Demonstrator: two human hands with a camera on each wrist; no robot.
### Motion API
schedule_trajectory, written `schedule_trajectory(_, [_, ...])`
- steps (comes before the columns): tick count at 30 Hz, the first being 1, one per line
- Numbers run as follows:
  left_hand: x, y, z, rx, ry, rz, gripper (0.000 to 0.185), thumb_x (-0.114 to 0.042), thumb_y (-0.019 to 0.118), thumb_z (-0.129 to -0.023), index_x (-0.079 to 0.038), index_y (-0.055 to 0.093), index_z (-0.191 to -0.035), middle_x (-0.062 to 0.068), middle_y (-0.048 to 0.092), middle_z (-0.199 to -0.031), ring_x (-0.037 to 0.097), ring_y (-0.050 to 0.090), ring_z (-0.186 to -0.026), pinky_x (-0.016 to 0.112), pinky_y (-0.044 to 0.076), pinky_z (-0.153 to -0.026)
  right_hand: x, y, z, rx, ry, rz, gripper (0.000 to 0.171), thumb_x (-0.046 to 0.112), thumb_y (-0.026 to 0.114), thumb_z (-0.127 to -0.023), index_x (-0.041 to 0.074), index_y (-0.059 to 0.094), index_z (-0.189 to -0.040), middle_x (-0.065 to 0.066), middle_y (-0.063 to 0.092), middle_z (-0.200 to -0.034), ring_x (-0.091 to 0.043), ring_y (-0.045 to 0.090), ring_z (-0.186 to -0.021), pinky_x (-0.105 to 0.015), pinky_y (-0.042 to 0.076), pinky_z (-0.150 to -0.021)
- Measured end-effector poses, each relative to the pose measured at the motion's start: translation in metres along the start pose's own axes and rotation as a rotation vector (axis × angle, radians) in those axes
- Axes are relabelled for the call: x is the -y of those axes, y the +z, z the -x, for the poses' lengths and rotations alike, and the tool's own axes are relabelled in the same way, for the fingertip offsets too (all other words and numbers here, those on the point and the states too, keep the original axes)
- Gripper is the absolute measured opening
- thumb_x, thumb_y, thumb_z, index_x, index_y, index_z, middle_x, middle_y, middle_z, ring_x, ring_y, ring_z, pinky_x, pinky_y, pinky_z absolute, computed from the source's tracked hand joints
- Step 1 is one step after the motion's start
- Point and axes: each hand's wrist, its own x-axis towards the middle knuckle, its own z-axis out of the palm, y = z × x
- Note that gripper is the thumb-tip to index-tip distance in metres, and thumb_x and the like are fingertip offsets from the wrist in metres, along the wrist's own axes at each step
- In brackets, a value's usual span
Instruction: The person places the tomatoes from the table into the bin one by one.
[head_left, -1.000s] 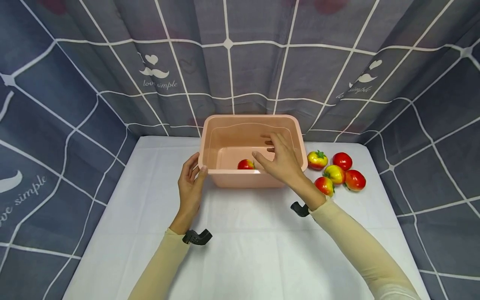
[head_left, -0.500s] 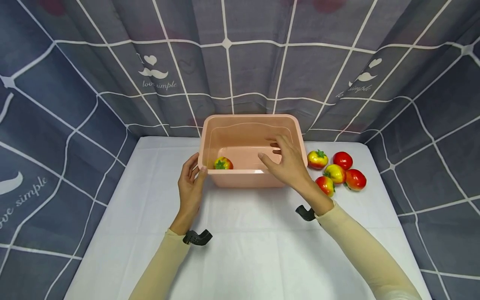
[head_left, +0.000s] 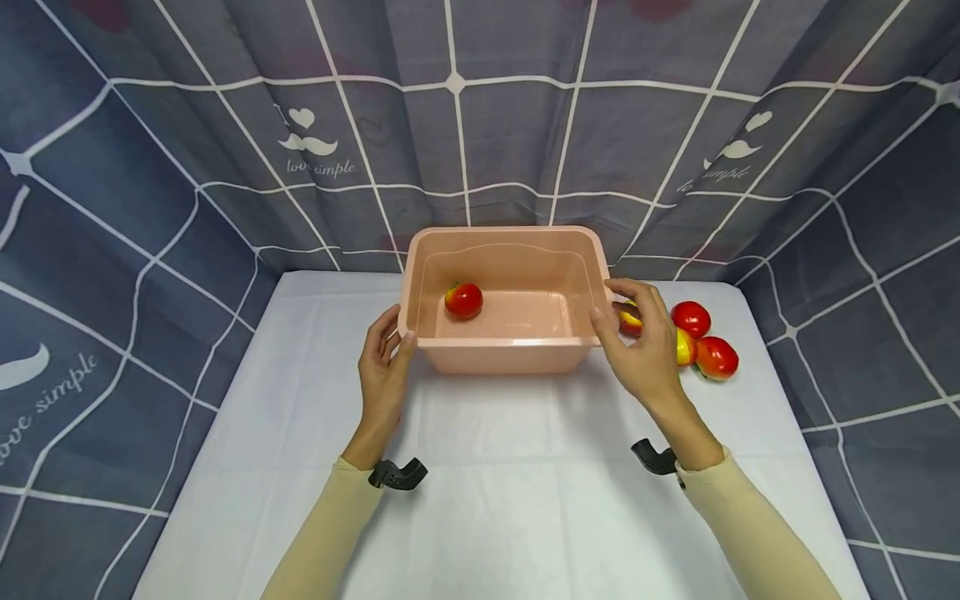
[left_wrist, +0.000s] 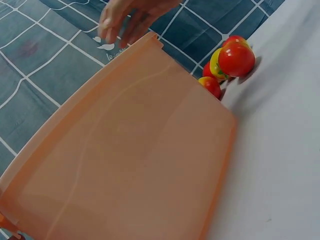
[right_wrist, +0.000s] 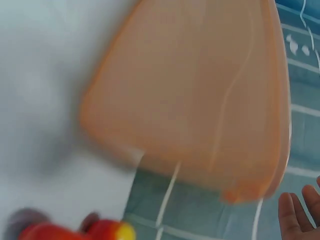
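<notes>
In the head view a pink plastic bin (head_left: pixel 498 358) stands at the back of the white table. One red and yellow tomato (head_left: pixel 463 301) lies inside it, left of centre. My left hand (head_left: pixel 382 375) grips the bin's front left corner, thumb at the rim and fingers along the side. Beyond the right rim is my right hand (head_left: pixel 643 350), fingers loosely bent, holding nothing. It hovers by the loose tomatoes and partly covers them. The left wrist view shows the bin's outer wall (left_wrist: pixel 140 140); in the right wrist view a few fingers (right_wrist: pixel 302 215) appear at the lower right.
Several red and yellow tomatoes, one a red tomato (head_left: pixel 716 358), lie together on the table right of the bin. A dark checked curtain (head_left: pixel 510 142) encloses the back and sides. White cloth (head_left: pixel 495 500) covers the table.
The tomato in the bin has rolled left and then back from the front wall. My right hand has moved right, out from over the bin, toward the loose tomatoes. My left hand stays put.
</notes>
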Motion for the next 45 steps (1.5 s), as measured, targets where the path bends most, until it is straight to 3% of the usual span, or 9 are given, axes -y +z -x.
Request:
schedule_trajectory(3, [0.000,0.000,0.000,0.004,0.009,-0.007,0.055,-0.010,0.068,-0.106,-0.018,0.051,-0.158,0.003,0.056,-0.158,0.028,0.058,-0.142,0.016,0.056,-0.108,-0.012,-0.013,0.008,-0.056,0.030,0.010,0.046,0.005,0.081,-0.093,0.006,0.067,-0.137,-0.014,0.068,-0.134,-0.008,0.064,-0.124,-0.008,0.052,-0.107])
schedule_trajectory(5, [0.000,0.000,0.000,0.005,0.009,-0.012,0.056,-0.012,0.069,-0.106,-0.018,0.051,-0.159,0.003,0.055,-0.158,0.028,0.059,-0.142,0.016,0.057,-0.108,-0.023,-0.021,0.015,-0.064,0.081,0.018,0.045,0.005,0.079,-0.094,0.005,0.066,-0.137,-0.013,0.068,-0.134,-0.008,0.063,-0.125,-0.007,0.052,-0.106])
schedule_trajectory(10, [-0.001,0.000,0.000,0.010,0.002,-0.017,0.057,-0.016,0.070,-0.106,-0.018,0.050,-0.159,0.002,0.055,-0.158,0.028,0.058,-0.143,0.016,0.056,-0.109,-0.053,-0.036,0.035,-0.031,0.235,0.124,0.046,0.014,0.075,-0.099,0.003,0.060,-0.141,-0.015,0.064,-0.139,-0.030,0.062,-0.131,-0.002,0.046,-0.103])
schedule_trajectory(12, [-0.001,0.000,0.000,0.009,0.000,-0.024,0.057,-0.017,0.070,-0.106,-0.020,0.050,-0.159,0.002,0.055,-0.158,0.028,0.058,-0.143,0.016,0.056,-0.109,-0.064,-0.040,0.044,-0.021,0.277,0.167,0.047,0.017,0.075,-0.100,0.004,0.060,-0.142,-0.016,0.064,-0.140,-0.032,0.062,-0.131,-0.003,0.045,-0.102])
schedule_trajectory(15, [0.001,0.000,0.000,0.009,-0.005,-0.031,0.057,-0.018,0.070,-0.106,-0.020,0.050,-0.159,0.003,0.054,-0.159,0.029,0.058,-0.143,0.015,0.056,-0.109,-0.079,-0.044,0.058,-0.011,0.333,0.210,0.048,0.018,0.074,-0.099,0.004,0.059,-0.142,-0.017,0.063,-0.140,-0.035,0.062,-0.131,-0.015,0.049,-0.106])
schedule_trajectory(20, [0.002,0.000,0.000,0.009,-0.003,-0.026,0.057,-0.017,0.069,-0.106,-0.017,0.049,-0.160,0.006,0.054,-0.160,0.031,0.058,-0.143,0.015,0.056,-0.109,-0.095,-0.044,0.074,0.000,0.412,0.254,0.049,0.018,0.075,-0.099,0.002,0.057,-0.142,-0.021,0.061,-0.137,-0.037,0.059,-0.130,-0.051,0.049,-0.112])
schedule_trajectory(29, [0.002,0.000,0.000,0.011,0.003,-0.029,0.057,-0.016,0.069,-0.106,-0.020,0.050,-0.159,0.006,0.054,-0.159,0.031,0.058,-0.142,0.015,0.056,-0.108,-0.107,-0.037,0.093,0.042,0.481,0.267,0.060,0.020,0.079,-0.097,0.002,0.052,-0.147,-0.024,0.051,-0.145,-0.040,0.049,-0.138,-0.061,0.045,-0.117])
schedule_trajectory(36, [0.001,0.000,0.000,0.012,0.004,-0.029,0.057,-0.015,0.070,-0.106,-0.021,0.050,-0.159,0.003,0.054,-0.158,0.029,0.058,-0.142,0.016,0.057,-0.108,-0.113,-0.032,0.099,0.065,0.476,0.260,0.071,0.018,0.083,-0.093,0.004,0.045,-0.152,-0.025,0.044,-0.154,-0.045,0.044,-0.148,-0.071,0.039,-0.125])
schedule_trajectory(45, [0.001,0.001,0.001,0.010,0.000,-0.050,0.058,-0.018,0.070,-0.106,-0.022,0.049,-0.160,0.006,0.052,-0.161,0.030,0.058,-0.143,0.016,0.056,-0.109,-0.116,-0.028,0.100,0.069,0.474,0.267,0.073,0.015,0.083,-0.093,0.005,0.042,-0.153,-0.024,0.042,-0.157,-0.046,0.043,-0.150,-0.071,0.038,-0.127])
